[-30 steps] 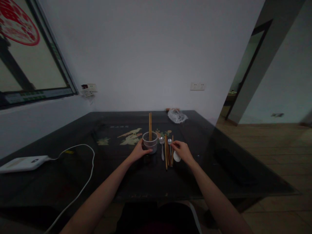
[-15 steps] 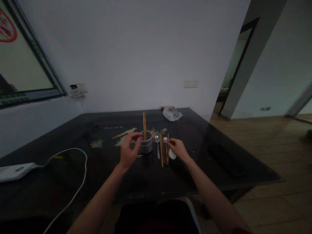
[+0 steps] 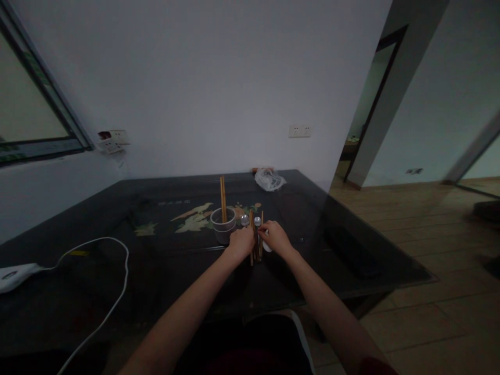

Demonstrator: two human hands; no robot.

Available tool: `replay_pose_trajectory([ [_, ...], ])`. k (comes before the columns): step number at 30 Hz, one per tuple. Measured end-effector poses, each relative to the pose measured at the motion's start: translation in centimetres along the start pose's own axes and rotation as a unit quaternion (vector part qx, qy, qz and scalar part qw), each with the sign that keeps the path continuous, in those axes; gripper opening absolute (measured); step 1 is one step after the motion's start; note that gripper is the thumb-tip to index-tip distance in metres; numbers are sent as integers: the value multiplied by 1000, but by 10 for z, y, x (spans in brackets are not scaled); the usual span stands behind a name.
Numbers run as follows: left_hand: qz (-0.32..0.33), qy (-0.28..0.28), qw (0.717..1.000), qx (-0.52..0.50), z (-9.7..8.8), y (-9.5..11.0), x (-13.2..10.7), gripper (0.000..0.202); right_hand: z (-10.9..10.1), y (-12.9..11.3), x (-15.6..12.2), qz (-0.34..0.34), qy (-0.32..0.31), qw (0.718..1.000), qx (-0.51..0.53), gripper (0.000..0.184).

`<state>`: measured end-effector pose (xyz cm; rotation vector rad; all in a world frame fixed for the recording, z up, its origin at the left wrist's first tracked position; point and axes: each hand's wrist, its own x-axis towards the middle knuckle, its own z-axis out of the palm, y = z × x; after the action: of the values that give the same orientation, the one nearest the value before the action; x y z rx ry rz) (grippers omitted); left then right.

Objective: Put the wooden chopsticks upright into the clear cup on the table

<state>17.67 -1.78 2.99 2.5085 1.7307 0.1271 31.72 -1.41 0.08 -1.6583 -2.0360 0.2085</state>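
Note:
A clear plastic cup [image 3: 223,224] stands on the dark table [image 3: 167,265] with a pair of wooden chopsticks [image 3: 223,199] upright in it. Just right of the cup lie two metal spoons [image 3: 245,220], more loose chopsticks [image 3: 252,245] and a white spoon [image 3: 267,247]. My left hand [image 3: 241,244] rests over the spoon handles and loose chopsticks, fingers curled down on them. My right hand [image 3: 275,237] is beside it, fingers pinched at the utensils near the white spoon. What either hand grips is hidden.
A crumpled clear plastic bag [image 3: 269,179] lies at the table's far edge. A white cable [image 3: 111,291] runs to a white device [image 3: 13,273] at the left. A dark flat object [image 3: 353,250] lies on the right side. Wood floor and a doorway are at the right.
My left hand left the cup, rose, then came down to the right onto the loose utensils. My right hand stayed at the utensils. The camera turned right.

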Motion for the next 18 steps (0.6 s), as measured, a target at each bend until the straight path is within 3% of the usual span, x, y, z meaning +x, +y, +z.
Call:
replay_pose_trajectory([
  [18, -20, 14, 999, 26, 14, 3, 7, 33, 3, -8, -6, -1, -33, 996, -89, 23],
])
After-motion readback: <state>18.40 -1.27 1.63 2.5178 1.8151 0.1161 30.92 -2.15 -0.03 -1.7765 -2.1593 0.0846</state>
